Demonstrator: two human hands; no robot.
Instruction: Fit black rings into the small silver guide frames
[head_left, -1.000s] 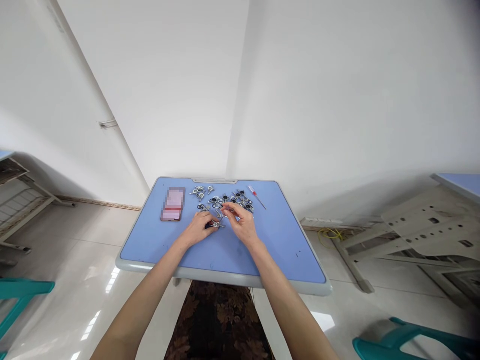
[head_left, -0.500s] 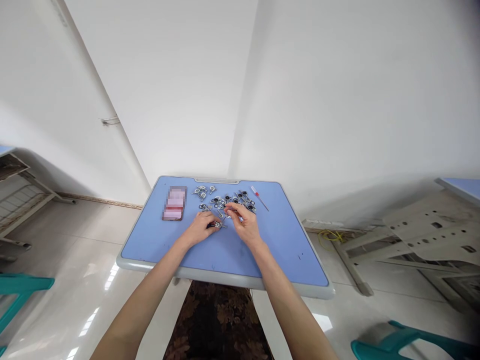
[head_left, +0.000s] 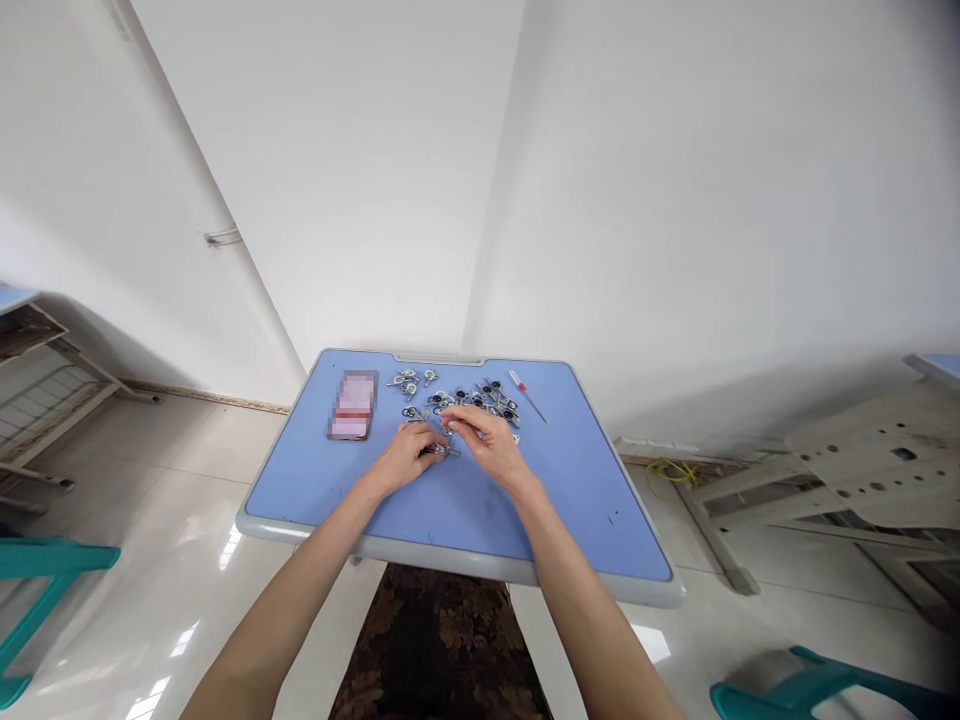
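My left hand [head_left: 405, 458] rests low over the desk, its fingers closed on a small silvery metal fitting [head_left: 444, 451] with a short stem sticking out to the right. My right hand [head_left: 491, 445] hovers just above and to the right, thumb and forefinger pinched together; what they hold is too small to name. Beyond the hands lies a pile of similar metal fittings [head_left: 487, 398], several with black rings. A smaller cluster of metal fittings [head_left: 407, 381] sits at the back, left of the pile.
The blue desktop [head_left: 300, 490] carries a pixelated phone-like slab [head_left: 354, 405] on the left. A thin red-and-clear tool [head_left: 527, 394] lies right of the pile. A white wall [head_left: 390, 200] stands behind the desk. Green stools [head_left: 56, 570] and other desks flank it.
My right hand has moved slightly left, its pinched fingertips now closer to the fitting in my left hand. The whole view has shifted a little.
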